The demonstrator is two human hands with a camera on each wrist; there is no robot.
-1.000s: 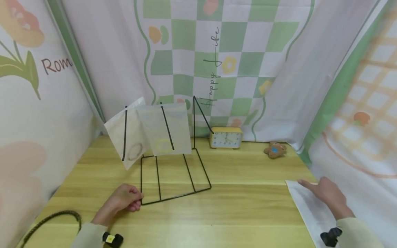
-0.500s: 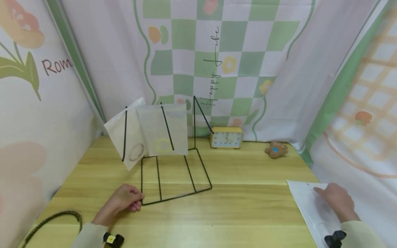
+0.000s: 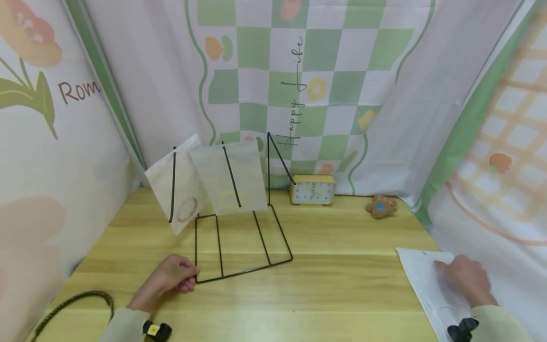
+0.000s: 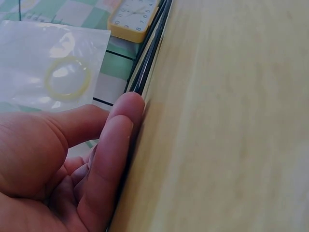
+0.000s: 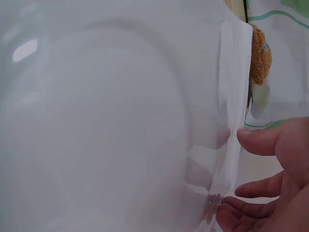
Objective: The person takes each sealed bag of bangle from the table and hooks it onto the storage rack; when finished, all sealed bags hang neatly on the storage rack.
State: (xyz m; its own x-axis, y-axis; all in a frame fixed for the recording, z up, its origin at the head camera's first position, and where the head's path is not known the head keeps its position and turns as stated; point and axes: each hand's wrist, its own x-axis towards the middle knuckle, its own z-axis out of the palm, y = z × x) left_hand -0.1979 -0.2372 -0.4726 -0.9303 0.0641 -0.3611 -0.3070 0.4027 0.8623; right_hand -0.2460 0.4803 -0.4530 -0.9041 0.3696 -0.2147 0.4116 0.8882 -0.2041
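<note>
At the front left corner of a black wire rack [image 3: 246, 271], my left hand [image 3: 173, 274] pinches the base wire between thumb and fingers. Two translucent bags hang on the rack's hooks: a left bag [image 3: 162, 175] with a brownish ring inside, and a right bag [image 3: 213, 171] with a yellow ring [image 4: 67, 95]. On the table's right side, my right hand [image 3: 467, 280] holds the edge of a white translucent plastic bag [image 3: 420, 280]. In the right wrist view, the thumb lies on the near side of that bag's edge, with fingertips showing through behind it. A large round outline shows inside the bag.
The rack's right-hand hook [image 3: 282, 159] carries no bag. Behind it stand a yellow alarm clock [image 3: 313, 190] and a small brown plush bear [image 3: 381, 207]. A dark braided cord [image 3: 72, 298] curves at the front left of the wooden table [image 3: 342, 289]. Printed curtains enclose the table.
My right hand has shifted a little right along the white bag and curled its fingers at the bag's edge. The right hanging bag sways slightly. My left hand stays at the rack's corner.
</note>
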